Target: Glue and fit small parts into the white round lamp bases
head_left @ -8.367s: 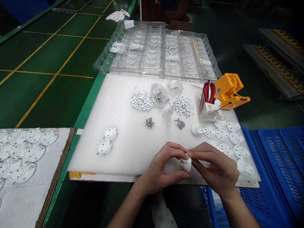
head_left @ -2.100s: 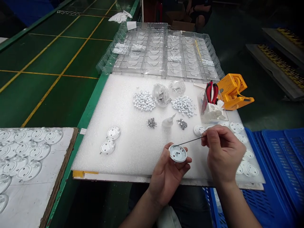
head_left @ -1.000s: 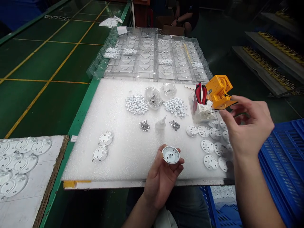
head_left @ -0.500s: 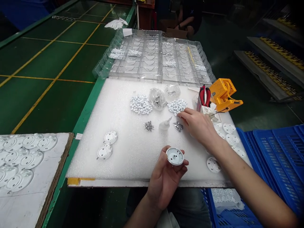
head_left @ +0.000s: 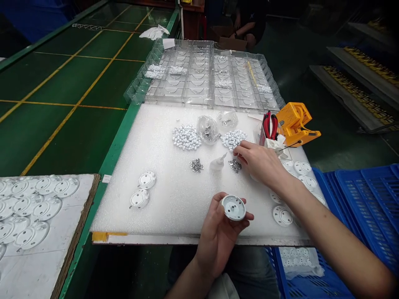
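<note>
A round white plastic housing [head_left: 234, 207], its hollow side facing up, is gripped in my left hand [head_left: 218, 236] above the front of the foam sheet [head_left: 174, 199]. My right hand [head_left: 257, 160] is over the foam with fingertips pinched together, between a pile of small white parts [head_left: 233, 140] and a heap of small metal pieces [head_left: 235, 166]. Whatever sits in that pinch is hidden. A translucent nozzle bottle [head_left: 217, 163] stands just left of it. Farther left lie another white pile [head_left: 186, 137] and another metal heap [head_left: 196, 165].
Clear compartment trays [head_left: 199, 99] span the back. Red-handled pliers [head_left: 269, 126] and a yellow tape dispenser [head_left: 294, 124] stand at right. White discs lie left [head_left: 139, 198] and right [head_left: 282, 216]. Blue crates [head_left: 368, 199] flank the right side. A person [head_left: 246, 27] sits beyond.
The housing in my left hand has shifted slightly right and tilted. My right hand stays at the metal heap, with its fingers a little changed. The whole view has shifted slightly.
</note>
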{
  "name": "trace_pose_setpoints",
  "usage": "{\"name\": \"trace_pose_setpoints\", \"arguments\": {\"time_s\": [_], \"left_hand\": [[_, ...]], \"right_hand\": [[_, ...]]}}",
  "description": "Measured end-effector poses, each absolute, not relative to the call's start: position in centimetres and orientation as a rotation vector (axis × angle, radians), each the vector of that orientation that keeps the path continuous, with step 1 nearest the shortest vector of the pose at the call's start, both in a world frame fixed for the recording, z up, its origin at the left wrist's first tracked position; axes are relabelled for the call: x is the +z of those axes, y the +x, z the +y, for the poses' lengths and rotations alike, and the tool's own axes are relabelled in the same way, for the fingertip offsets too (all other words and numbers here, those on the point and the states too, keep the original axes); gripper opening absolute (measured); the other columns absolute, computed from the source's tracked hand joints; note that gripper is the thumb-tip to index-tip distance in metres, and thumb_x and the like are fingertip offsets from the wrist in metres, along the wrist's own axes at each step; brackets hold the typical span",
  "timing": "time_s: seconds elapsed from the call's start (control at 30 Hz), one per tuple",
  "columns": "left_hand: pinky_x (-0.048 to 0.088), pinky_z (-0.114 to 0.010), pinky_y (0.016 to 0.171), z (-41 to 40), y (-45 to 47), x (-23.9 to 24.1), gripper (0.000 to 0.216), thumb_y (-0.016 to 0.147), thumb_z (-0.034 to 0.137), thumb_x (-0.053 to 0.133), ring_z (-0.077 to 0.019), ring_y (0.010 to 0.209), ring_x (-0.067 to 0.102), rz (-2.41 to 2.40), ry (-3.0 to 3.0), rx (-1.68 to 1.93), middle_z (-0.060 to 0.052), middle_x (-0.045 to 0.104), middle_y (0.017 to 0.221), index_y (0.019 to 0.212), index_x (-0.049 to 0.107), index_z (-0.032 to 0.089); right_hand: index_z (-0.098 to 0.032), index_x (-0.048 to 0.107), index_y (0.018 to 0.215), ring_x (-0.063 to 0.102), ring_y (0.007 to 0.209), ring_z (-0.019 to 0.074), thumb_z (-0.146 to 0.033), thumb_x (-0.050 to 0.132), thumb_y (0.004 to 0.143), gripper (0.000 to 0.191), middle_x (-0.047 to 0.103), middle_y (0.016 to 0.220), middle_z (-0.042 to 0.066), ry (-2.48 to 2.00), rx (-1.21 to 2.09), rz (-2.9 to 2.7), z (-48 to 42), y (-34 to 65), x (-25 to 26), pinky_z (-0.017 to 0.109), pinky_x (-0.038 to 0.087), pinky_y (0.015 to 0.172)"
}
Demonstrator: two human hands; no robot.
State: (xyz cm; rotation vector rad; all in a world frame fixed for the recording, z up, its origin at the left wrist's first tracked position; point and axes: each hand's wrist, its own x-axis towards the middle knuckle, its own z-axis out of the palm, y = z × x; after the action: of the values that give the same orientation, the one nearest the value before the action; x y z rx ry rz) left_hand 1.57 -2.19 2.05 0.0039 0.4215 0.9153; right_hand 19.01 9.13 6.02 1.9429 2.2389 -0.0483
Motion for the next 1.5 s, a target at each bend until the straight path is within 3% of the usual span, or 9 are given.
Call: {"name": "trace_pose_setpoints", "arguments": {"time_s": [0.13, 0.27, 0.33, 0.43, 0.53, 0.67, 1.07, 1.33, 1.5], "left_hand": [[0.06, -0.025, 0.083, -1.6, 1.0, 2.2, 0.029, 0.091, 0.037, 0.077, -0.0198, 0.097, 0.08, 0.431, 0.37, 0.987, -0.003, 0.073, 0.118, 0.112, 0.063, 0.024], [0.06, -0.021, 0.077, 0.1, 0.5, 1.7, 0.021, 0.097, 0.034, 0.07, -0.0176, 0.097, 0.079, 0.558, 0.691, 1.014, -0.003, 0.071, 0.118, 0.115, 0.064, 0.025], [0.059, -0.02, 0.079, 0.5, 0.5, 1.2, 0.015, 0.099, 0.031, 0.067, -0.0159, 0.098, 0.079, 0.623, 0.848, 1.002, -0.003, 0.074, 0.113, 0.113, 0.065, 0.023], [0.059, -0.023, 0.086, 0.4, 0.6, 0.6, 0.014, 0.101, 0.027, 0.064, -0.0168, 0.103, 0.077, 0.642, 1.007, 1.012, -0.006, 0.077, 0.111, 0.113, 0.066, 0.022], [0.059, -0.025, 0.092, 0.2, 0.6, 0.3, 0.02, 0.1, 0.023, 0.064, -0.016, 0.106, 0.076, 0.64, 1.049, 1.084, -0.005, 0.079, 0.112, 0.12, 0.062, 0.024], [0.059, -0.024, 0.094, 0.1, 0.4, 0.2, 0.025, 0.1, 0.02, 0.065, -0.0155, 0.11, 0.075, 0.69, 1.106, 1.086, -0.005, 0.079, 0.116, 0.124, 0.059, 0.025], [0.06, -0.023, 0.091, 0.0, 0.3, -0.1, 0.025, 0.096, 0.012, 0.063, -0.0162, 0.105, 0.075, 0.826, 1.275, 1.083, -0.005, 0.077, 0.113, 0.119, 0.066, 0.023], [0.056, -0.03, 0.091, 0.6, 0.1, 0.6, 0.024, 0.098, 0.013, 0.058, -0.0202, 0.103, 0.073, 0.799, 1.369, 1.025, -0.005, 0.079, 0.11, 0.113, 0.074, 0.023], [0.056, -0.03, 0.089, 0.8, 0.2, 0.8, 0.019, 0.1, 0.02, 0.059, -0.0208, 0.102, 0.073, 0.78, 1.272, 1.049, -0.006, 0.078, 0.108, 0.112, 0.074, 0.022]], "right_hand": [[-0.016, 0.069, 0.104, 0.063, 0.089, 0.0215, -0.011, 0.048, 0.098, 0.023, 0.07, 0.109, 0.01, 1.874, -0.016, 2.313, 9.2, 19.0, 5.8, 0.03, 0.021, 0.053], [-0.017, 0.066, 0.097, 0.059, 0.078, 0.0193, -0.01, 0.055, 0.092, 0.014, 0.069, 0.1, 0.009, 1.946, -0.08, 2.432, 9.3, 19.9, 6.1, 0.029, 0.023, 0.053], [-0.018, 0.064, 0.093, 0.057, 0.073, 0.0168, -0.013, 0.06, 0.09, 0.007, 0.068, 0.095, 0.006, 2.048, -0.335, 2.593, 8.7, 20.6, 6.8, 0.028, 0.032, 0.057], [-0.021, 0.065, 0.092, 0.056, 0.069, 0.0143, -0.026, 0.066, 0.091, 0.005, 0.067, 0.089, 0.003, 2.16, -1.06, 2.74, 6.5, 21.1, 8.0, 0.027, 0.044, 0.063], [-0.022, 0.07, 0.091, 0.055, 0.065, 0.0132, -0.037, 0.071, 0.09, 0.015, 0.068, 0.085, 0.003, 2.15, -1.674, 2.583, 3.7, 20.7, 8.3, 0.027, 0.045, 0.06], [-0.021, 0.075, 0.085, 0.051, 0.062, 0.0122, -0.042, 0.077, 0.087, 0.021, 0.066, 0.078, 0.002, 2.148, -1.984, 2.323, 1.4, 19.6, 7.4, 0.027, 0.043, 0.059], [-0.024, 0.081, 0.089, 0.055, 0.067, 0.0129, -0.038, 0.073, 0.092, 0.017, 0.064, 0.075, 0.002, 2.218, -1.86, 2.434, 0.6, 19.4, 6.2, 0.026, 0.043, 0.059], [-0.021, 0.064, 0.084, 0.05, 0.059, 0.0103, -0.035, 0.079, 0.086, 0.021, 0.057, 0.075, -0.002, 2.391, -1.902, 2.417, 0.1, 18.4, 5.5, 0.023, 0.044, 0.052], [-0.024, 0.063, 0.102, 0.059, 0.064, 0.0111, -0.014, 0.072, 0.089, 0.019, 0.064, 0.086, 0.0, 2.24, -1.198, 3.039, -1.1, 17.8, 5.3, 0.023, 0.053, 0.057]]}}
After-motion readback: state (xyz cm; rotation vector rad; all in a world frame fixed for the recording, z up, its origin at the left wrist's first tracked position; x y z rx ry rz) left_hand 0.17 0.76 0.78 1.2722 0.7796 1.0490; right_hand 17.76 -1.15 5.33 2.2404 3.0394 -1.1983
